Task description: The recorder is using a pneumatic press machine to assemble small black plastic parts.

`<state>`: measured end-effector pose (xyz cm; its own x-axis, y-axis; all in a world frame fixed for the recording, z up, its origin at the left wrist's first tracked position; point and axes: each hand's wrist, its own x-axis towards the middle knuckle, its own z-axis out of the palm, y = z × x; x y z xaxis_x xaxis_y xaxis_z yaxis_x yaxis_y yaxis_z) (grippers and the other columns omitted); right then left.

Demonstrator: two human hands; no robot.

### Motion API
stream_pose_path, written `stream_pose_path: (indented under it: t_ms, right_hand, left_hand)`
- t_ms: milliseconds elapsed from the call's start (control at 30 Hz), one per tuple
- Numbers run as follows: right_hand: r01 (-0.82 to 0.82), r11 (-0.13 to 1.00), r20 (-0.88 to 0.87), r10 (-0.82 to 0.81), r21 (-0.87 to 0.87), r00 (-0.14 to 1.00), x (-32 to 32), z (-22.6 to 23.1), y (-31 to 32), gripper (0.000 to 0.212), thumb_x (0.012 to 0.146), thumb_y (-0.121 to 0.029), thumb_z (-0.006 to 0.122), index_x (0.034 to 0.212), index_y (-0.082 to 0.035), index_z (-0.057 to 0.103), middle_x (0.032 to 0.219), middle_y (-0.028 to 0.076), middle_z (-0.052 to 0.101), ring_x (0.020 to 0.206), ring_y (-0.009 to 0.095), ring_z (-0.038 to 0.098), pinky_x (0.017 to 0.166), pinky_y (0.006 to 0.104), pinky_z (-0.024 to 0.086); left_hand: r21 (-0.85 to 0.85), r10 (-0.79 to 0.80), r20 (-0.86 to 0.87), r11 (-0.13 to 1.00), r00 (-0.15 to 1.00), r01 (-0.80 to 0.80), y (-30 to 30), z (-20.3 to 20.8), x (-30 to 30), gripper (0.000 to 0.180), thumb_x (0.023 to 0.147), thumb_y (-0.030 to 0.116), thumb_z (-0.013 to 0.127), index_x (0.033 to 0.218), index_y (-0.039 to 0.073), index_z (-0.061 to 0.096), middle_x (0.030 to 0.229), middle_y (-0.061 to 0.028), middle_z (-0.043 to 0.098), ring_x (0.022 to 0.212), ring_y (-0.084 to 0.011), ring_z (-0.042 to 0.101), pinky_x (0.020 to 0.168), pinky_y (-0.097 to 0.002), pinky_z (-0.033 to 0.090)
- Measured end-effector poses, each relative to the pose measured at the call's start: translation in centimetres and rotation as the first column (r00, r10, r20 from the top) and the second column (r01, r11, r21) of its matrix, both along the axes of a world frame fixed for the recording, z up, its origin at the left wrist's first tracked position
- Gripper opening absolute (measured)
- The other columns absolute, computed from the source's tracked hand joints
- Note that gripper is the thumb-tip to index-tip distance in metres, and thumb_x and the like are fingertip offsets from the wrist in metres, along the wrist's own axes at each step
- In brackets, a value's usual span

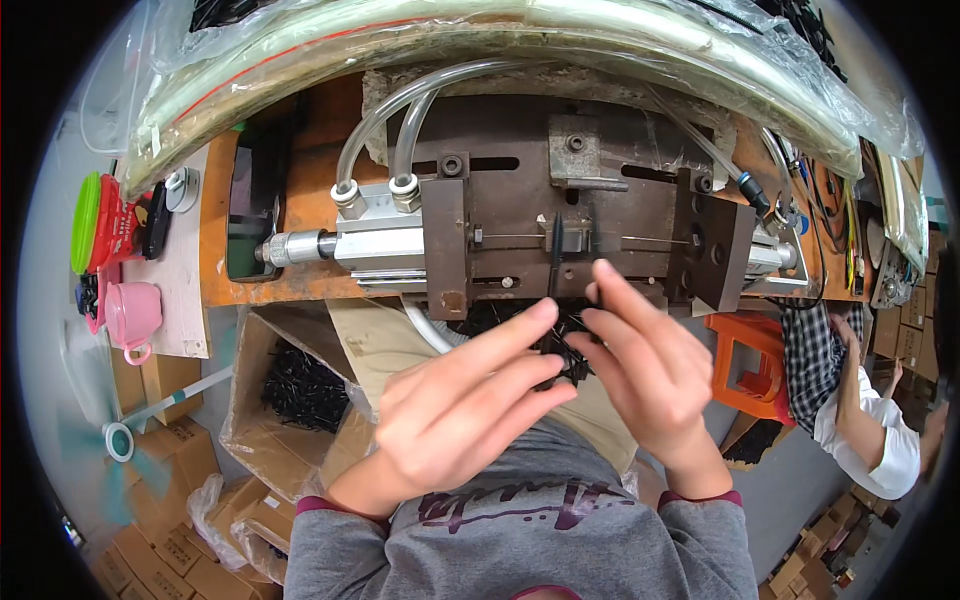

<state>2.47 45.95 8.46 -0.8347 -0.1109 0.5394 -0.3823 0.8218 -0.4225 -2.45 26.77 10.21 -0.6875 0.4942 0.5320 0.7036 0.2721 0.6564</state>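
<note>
My left hand (460,400) pinches a slim black stick-like piece (556,252) between thumb and fingers, its tip pointing up. Just beside it, my right hand (650,365) closes on a second slim black piece (596,232), smeared by motion. Both pieces stand in front of a small metal block (573,240) in the middle of a dark metal fixture (510,220). Thin rods reach toward that block from either side. Below my fingers lies a heap of similar black pieces (490,318), partly hidden by my hands.
Air cylinders (385,245) with clear hoses (375,115) flank the fixture. Plastic-wrapped material (500,40) lies along the back. At left are a pink cup (133,312), a fan (119,442) and a carton (262,420) of black pieces. An orange stool (745,370) and another person (870,440) are at right.
</note>
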Motion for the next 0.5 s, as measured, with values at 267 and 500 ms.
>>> stream_pose_path:
  t_ms: [267, 500]
  right_hand:
    - [-0.04, 0.978, -0.021, 0.046, 0.207, 0.999, -1.7, -0.3, -1.4, 0.021, 0.06, -0.007, 0.066, 0.079, 0.002, 0.064, 0.111, 0.02, 0.067, 0.063, 0.015, 0.063, 0.055, 0.025, 0.048]
    - [-0.01, 0.994, -0.069, 0.018, 0.109, 0.997, -1.0, -1.3, -0.6, 0.023, 0.065, -0.005, 0.071, 0.085, 0.006, 0.067, 0.114, 0.023, 0.065, 0.062, 0.016, 0.065, 0.051, 0.0242, 0.05]
  left_hand:
    - [0.17, -0.092, 0.234, 0.984, 0.968, 0.053, -1.2, -0.6, 0.0, 0.039, 0.061, 0.009, 0.088, 0.091, -0.002, 0.065, 0.108, -0.0197, 0.061, 0.081, -0.0226, 0.069, 0.069, -0.0302, 0.061]
    - [0.219, -0.142, 0.255, 0.972, 0.956, 0.086, -1.2, -0.9, 0.1, 0.039, 0.061, 0.009, 0.088, 0.09, -0.001, 0.065, 0.101, -0.0173, 0.062, 0.08, -0.0224, 0.069, 0.069, -0.0307, 0.061]
